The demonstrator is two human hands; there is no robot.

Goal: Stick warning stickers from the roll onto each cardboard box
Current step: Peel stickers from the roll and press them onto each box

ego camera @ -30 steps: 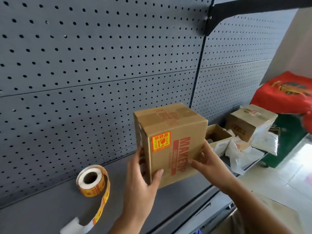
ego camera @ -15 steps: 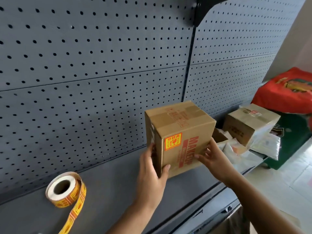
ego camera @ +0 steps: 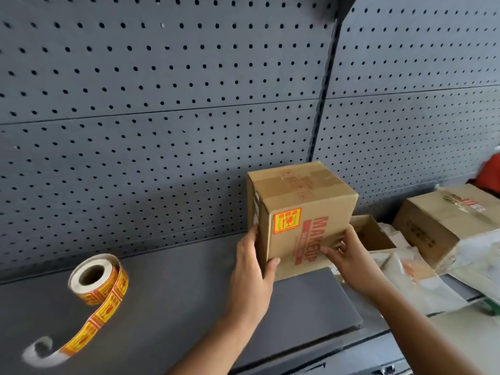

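A taped brown cardboard box (ego camera: 303, 201) with red lettering stands upright on the dark grey shelf (ego camera: 167, 293). A yellow and red warning sticker (ego camera: 287, 220) is stuck on its front face, upper left. My left hand (ego camera: 253, 269) grips the box's left front corner, thumb on the front. My right hand (ego camera: 349, 255) holds the lower right of the box, fingers curled on the front face. The sticker roll (ego camera: 94, 278) lies to the left on the shelf, with a strip of stickers trailing toward the front.
A grey pegboard wall (ego camera: 162, 104) backs the shelf. To the right are a small open carton (ego camera: 372, 234), a larger cardboard box (ego camera: 443, 220), crumpled plastic wrapping (ego camera: 422, 277) and a red bag (ego camera: 489, 177) at the edge.
Both hands have carried the box to the right along the shelf, closer to the open carton. The view has shifted, so the roll appears further left.
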